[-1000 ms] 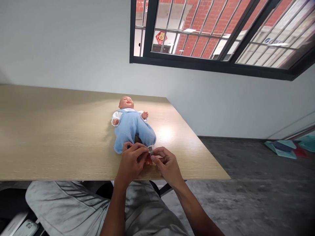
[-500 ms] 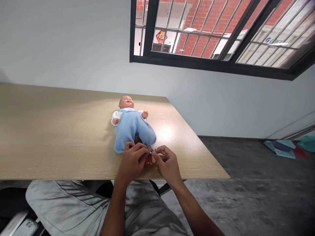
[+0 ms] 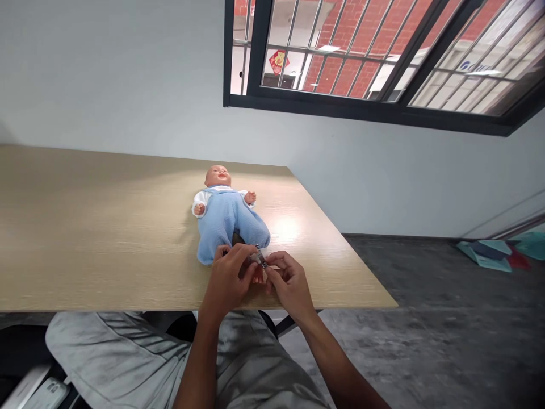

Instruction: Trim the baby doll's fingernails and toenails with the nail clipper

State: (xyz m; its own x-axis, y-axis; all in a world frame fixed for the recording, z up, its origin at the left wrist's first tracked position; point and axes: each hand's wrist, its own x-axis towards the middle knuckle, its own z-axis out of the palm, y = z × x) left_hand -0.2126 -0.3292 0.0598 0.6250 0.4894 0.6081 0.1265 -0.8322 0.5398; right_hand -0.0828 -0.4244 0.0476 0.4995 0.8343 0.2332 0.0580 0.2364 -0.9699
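Note:
A baby doll (image 3: 225, 218) lies on its back, head toward the wall, dressed in fluffy blue overalls over a white top. Its toes (image 3: 258, 277) show below my fingers; most of the foot is hidden. My left hand (image 3: 231, 278) curls over the doll's lower leg, fingers bent and thumb close to the index finger; what it grips is hidden. Between my hands is a small dark-and-white striped strip (image 3: 261, 259), too small to name surely. With thumb and index finger, my right hand (image 3: 289, 282) pinches the strip's lower end.
The wooden table (image 3: 106, 227) ends in a front edge beside my lap and a slanting right edge. A pale wall (image 3: 128, 74) and a barred window (image 3: 366, 108) stand behind it. Teal and red items (image 3: 489, 254) lie on the grey floor at right.
My left thumb has moved slightly down and away from the index finger, so more of the striped strip shows. My right hand keeps its pinch near the foot. The doll has not moved.

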